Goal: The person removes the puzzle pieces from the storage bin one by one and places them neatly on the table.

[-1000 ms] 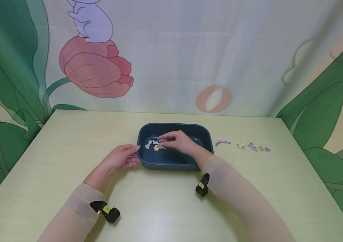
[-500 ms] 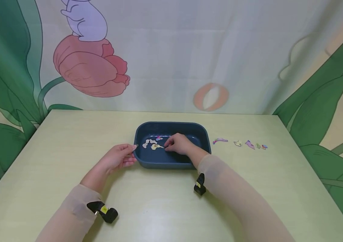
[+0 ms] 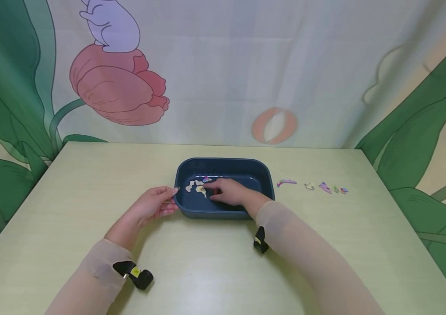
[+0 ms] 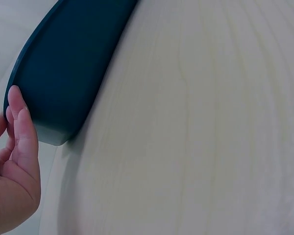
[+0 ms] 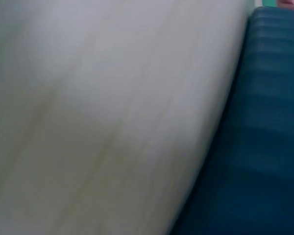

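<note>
A dark blue rectangular tub [image 3: 223, 215] stands on the table. At its left end my left hand [image 3: 157, 204] pinches the wall, thumb at the rim and fingers outside; the left wrist view shows this hand [image 4: 17, 166] at the tub's corner [image 4: 63, 68]. Inside the tub my right hand [image 3: 231, 191] reaches low, its index fingertip at a cream-and-yellow flat cutout [image 3: 201, 189] with a thin tail, thumb held apart from the finger. Beside that lie a whitish wavy cutout [image 3: 189, 187] and a small pink-and-blue one [image 3: 207, 179]. In the right wrist view only the tub's outer wall [image 5: 250, 147] shows large.
Right of the tub, small flat cutouts lie in a row: a pink-purple strip [image 3: 287, 183], a whitish piece [image 3: 309, 186], a purple piece [image 3: 325, 187], a green one [image 3: 336, 189] and a multicoloured one [image 3: 343, 190]. A printed curtain [image 3: 207, 78] hangs behind the table [image 3: 89, 175].
My right hand drew back from the small pink-and-blue cutout, then came to the cream-and-yellow one, whose tail has swung from pointing right to pointing toward the front. The left hand stays at the rim.
</note>
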### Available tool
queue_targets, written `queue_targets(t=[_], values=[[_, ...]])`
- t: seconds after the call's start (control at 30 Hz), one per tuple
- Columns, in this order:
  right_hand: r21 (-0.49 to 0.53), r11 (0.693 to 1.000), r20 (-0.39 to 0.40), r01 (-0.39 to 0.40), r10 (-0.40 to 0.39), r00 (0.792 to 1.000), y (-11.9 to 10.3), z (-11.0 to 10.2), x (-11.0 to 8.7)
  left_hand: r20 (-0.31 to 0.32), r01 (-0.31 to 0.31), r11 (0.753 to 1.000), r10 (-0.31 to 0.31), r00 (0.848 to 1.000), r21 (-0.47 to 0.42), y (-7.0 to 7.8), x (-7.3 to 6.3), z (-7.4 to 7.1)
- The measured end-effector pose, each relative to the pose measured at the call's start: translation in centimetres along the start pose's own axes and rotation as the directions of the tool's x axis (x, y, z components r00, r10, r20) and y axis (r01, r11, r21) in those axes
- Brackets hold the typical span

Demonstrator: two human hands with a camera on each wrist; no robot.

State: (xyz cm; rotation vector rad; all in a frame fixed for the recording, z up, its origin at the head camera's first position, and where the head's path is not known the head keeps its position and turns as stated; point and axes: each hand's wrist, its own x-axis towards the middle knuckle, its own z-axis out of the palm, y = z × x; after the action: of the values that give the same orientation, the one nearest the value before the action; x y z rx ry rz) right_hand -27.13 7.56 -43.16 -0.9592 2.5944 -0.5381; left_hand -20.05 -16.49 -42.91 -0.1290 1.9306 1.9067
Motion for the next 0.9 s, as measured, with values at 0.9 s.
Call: queue_targets(t=[0.9], values=[[-0.021,0.999,0.090,-0.040,0.042,0.995,-0.52,0.24,0.68,0.002,-0.004,1.000,0.004,1.000,-0.008,-0.04,0.08,0.07]])
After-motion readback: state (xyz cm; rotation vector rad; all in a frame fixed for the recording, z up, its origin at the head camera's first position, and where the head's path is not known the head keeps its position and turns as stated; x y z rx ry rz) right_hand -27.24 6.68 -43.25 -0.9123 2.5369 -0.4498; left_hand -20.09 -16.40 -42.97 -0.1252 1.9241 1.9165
